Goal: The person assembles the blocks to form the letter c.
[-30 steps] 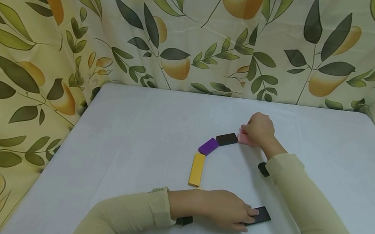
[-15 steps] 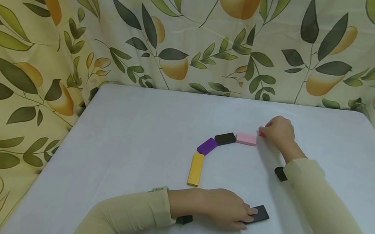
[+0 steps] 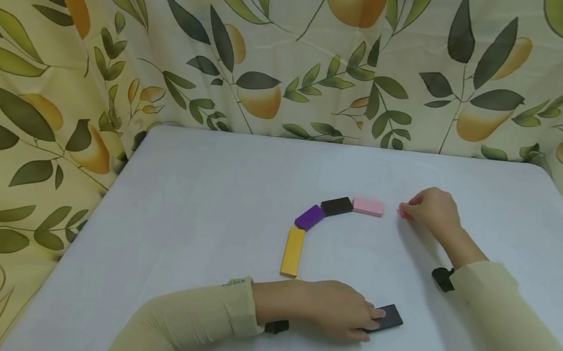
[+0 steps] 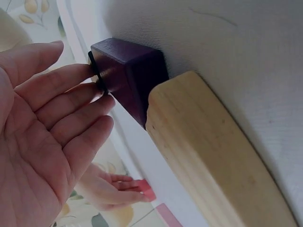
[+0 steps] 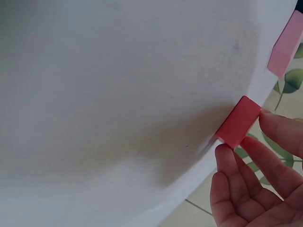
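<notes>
My left hand lies over a flat black block, its fingertips resting on the near end. Seen from the left wrist, those fingers are fairly straight and touch the block's black edge. Beside it stand a dark purple block and a plain wooden block, mostly hidden by my hand and forearm in the head view. Farther back, my right hand pinches a small red block between thumb and fingers. It is a short gap to the right of a pink block.
An arc of blocks runs left from the pink one: a black block, a purple block and a yellow block. A white-covered table bears everything, with a fruit-patterned cloth hanging behind.
My right hand has moved off the pink block to the right, uncovering it; the red block has come into sight in its fingers. My left hand has stayed on the flat black block.
</notes>
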Demonstrator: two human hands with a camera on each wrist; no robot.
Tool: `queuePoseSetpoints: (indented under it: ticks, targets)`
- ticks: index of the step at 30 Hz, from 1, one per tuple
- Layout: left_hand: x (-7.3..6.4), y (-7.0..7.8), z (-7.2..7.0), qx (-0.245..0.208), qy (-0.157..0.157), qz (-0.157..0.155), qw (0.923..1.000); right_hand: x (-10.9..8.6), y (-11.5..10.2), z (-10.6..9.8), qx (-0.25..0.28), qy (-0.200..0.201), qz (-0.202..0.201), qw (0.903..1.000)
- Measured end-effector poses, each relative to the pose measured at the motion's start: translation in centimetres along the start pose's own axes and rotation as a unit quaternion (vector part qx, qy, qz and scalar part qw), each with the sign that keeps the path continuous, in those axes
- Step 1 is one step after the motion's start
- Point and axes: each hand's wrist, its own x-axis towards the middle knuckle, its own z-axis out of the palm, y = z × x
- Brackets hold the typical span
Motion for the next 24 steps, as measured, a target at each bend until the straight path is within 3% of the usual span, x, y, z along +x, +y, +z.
queuePoseSetpoints:
  ticks: [24]
  targets:
    - [0.0, 0.3, -0.3, 0.004, -0.005, -0.004, 1.0000, -6.5, 0.7, 0.8, -0.005, -0.019, -0.067, 0.9976]
